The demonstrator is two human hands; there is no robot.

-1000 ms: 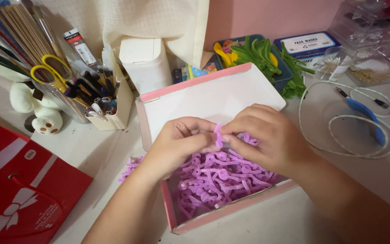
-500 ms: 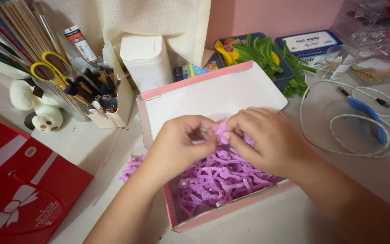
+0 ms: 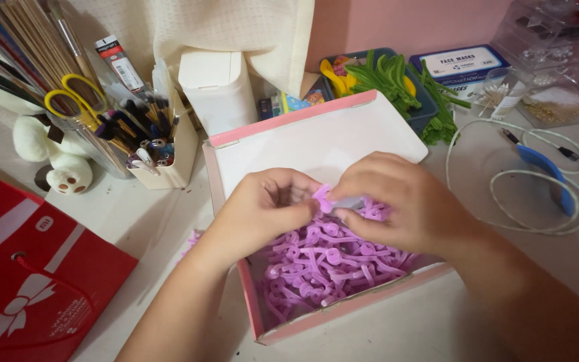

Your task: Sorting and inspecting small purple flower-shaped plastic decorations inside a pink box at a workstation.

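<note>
A shallow box with a pink rim [image 3: 289,123] and white inside lies open on the desk. Its near half is filled with several purple plastic pieces [image 3: 323,261], curly and tangled. My left hand [image 3: 259,211] and my right hand [image 3: 403,201] meet over the pile. Together they pinch one small purple piece [image 3: 323,199] between their fingertips, just above the heap.
A red gift bag [image 3: 28,288] lies at the left. Behind it stand a pen holder [image 3: 159,151] with yellow scissors [image 3: 75,100], a plush toy [image 3: 51,151] and a white container [image 3: 216,84]. Green stems [image 3: 403,80], a tissue-style box [image 3: 460,67] and a coiled white cable [image 3: 531,181] sit at the right.
Both hands stay over the box with the purple piece between them. The fingers have shifted slightly around it, the hands drawing closer together.
</note>
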